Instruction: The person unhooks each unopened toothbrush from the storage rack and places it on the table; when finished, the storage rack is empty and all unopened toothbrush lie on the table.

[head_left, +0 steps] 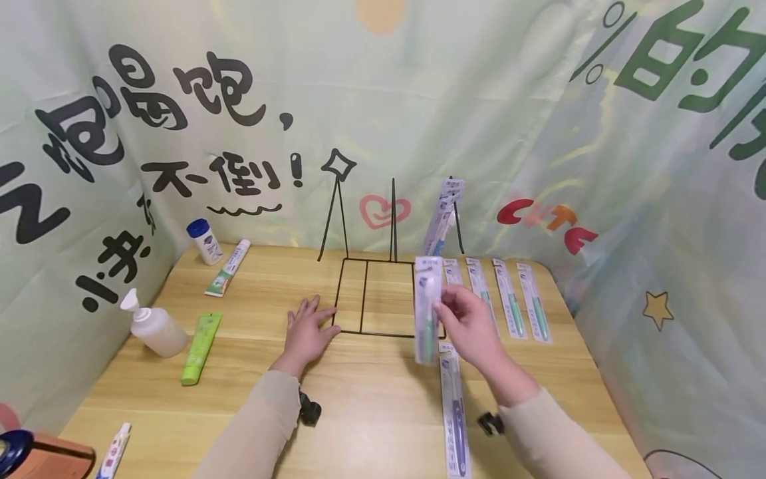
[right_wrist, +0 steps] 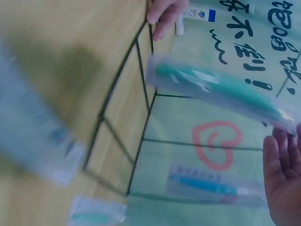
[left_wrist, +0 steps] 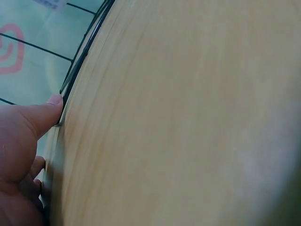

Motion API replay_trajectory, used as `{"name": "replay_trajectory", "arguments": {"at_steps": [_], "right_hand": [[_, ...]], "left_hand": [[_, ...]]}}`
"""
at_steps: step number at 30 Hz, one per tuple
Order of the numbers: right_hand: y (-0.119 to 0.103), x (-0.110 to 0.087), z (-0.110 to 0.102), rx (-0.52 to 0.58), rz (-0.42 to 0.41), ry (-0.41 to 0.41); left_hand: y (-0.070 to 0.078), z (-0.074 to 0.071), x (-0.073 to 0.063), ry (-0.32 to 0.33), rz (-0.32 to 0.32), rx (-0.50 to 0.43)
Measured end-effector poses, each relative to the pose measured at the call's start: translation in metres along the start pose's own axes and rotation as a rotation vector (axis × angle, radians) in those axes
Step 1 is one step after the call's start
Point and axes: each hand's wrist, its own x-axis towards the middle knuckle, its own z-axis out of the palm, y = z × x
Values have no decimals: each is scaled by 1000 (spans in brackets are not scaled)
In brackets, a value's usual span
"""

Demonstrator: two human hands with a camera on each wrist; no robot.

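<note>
My right hand [head_left: 473,326] pinches a packaged toothbrush [head_left: 427,313] with a green handle, held upright above the right front part of a black wire rack [head_left: 389,334]. In the right wrist view the green-handled toothbrush [right_wrist: 216,89] stretches out from the fingertips. My left hand [head_left: 308,336] rests on the table with fingers spread, at the rack's front left corner. In the left wrist view its thumb [left_wrist: 47,113] touches the black wire. Another packaged toothbrush [head_left: 441,216], blue-handled, hangs at the rack's right upright.
Several packaged toothbrushes [head_left: 532,303] lie in a row at the right. A purple-handled packaged toothbrush [head_left: 456,412] lies in front. On the left are a pump bottle [head_left: 158,330], a green tube [head_left: 201,349], a toothpaste tube [head_left: 229,268], a blue-capped bottle [head_left: 205,241] and another small tube [head_left: 114,452].
</note>
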Motion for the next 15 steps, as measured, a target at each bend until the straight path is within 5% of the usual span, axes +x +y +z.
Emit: {"name": "replay_trajectory", "arguments": {"at_steps": [4,9,15], "right_hand": [[7,-39,-42,-5,70,-41],[30,-73,-82,-99,384,-76],[57,-100,-93,-140,675,-125]], "left_hand": [[1,1,0,-25,0,-10],[-2,-1,1,-25,-8,-2],[-3,-1,1,-35,-13,-19]]}}
